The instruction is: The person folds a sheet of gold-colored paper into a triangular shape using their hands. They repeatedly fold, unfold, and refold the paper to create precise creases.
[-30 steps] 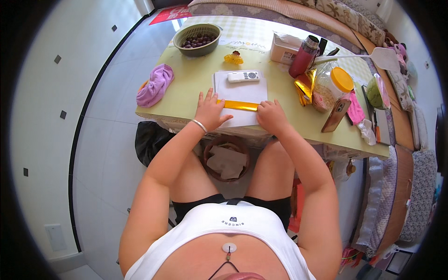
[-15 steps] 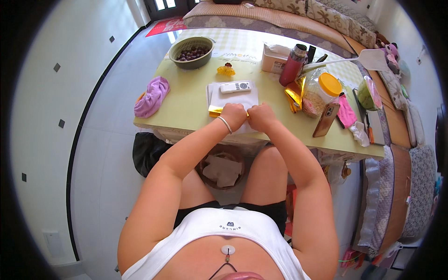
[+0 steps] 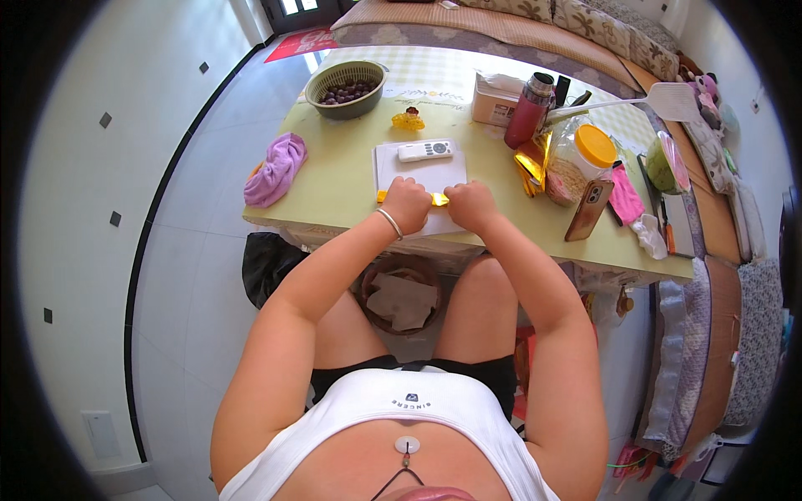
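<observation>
Between my two closed hands runs a narrow strip of gold foil (image 3: pixel 439 199). My left hand (image 3: pixel 408 205), with a bangle at its wrist, grips it, and a bit of gold sticks out past its left side. The strip's right end is pinched in my right hand (image 3: pixel 471 207). Both hands are over a small stack of white paper (image 3: pixel 418 172) near the table's front edge. Just beyond them a white remote control (image 3: pixel 424 150) lies on that paper. My fingers hide much of the foil.
On the table (image 3: pixel 334 196) are a basket of dark fruit (image 3: pixel 347 92), a purple cloth (image 3: pixel 277 171), a yellow hair claw (image 3: pixel 408 119), a red flask (image 3: pixel 529 113), crumpled gold foil packaging (image 3: pixel 532 167), a yellow-lidded jar (image 3: pixel 576 167) and a phone (image 3: pixel 589 210). A bin (image 3: pixel 401 296) stands below.
My hands have moved slightly apart, and more of the gold strip shows between them. Less gold shows to the left of my left hand. The view has shifted a little.
</observation>
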The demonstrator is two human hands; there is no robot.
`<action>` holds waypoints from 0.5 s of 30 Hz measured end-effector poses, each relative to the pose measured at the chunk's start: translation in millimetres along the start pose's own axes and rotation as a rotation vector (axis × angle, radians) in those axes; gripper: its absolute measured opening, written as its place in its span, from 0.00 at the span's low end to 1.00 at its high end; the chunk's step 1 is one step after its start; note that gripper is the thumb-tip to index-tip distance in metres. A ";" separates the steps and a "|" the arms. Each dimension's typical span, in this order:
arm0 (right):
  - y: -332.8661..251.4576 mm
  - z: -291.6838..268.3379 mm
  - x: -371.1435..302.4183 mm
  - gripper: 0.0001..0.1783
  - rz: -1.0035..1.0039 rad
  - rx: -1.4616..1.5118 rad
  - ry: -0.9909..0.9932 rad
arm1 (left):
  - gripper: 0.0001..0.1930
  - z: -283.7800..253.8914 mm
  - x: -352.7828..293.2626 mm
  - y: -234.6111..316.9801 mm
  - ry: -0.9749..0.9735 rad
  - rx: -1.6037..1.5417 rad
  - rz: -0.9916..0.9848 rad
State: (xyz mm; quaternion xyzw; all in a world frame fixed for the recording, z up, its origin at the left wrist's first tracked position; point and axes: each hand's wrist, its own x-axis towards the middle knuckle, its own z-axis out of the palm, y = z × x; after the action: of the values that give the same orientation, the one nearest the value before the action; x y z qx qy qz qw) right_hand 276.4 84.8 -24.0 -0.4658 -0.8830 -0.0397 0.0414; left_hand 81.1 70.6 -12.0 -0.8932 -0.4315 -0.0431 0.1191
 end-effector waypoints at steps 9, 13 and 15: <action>-14.6 -7.4 -7.2 0.08 -0.053 -0.086 0.083 | 0.06 3.8 7.5 -9.3 -0.039 -0.116 -0.100; -5.8 10.6 -0.8 0.08 -0.048 -0.092 0.138 | 0.07 -15.9 7.3 -0.3 -0.090 -0.120 -0.046; -7.8 6.2 0.3 0.08 -0.052 -0.071 0.200 | 0.06 -12.0 5.7 4.3 -0.036 -0.119 -0.067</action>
State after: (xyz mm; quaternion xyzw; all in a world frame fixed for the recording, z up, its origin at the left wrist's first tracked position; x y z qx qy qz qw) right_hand 269.5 81.4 -30.4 -0.4378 -0.8843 -0.1181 0.1118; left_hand 88.3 69.3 -0.1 -0.8843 -0.4601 -0.0563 0.0566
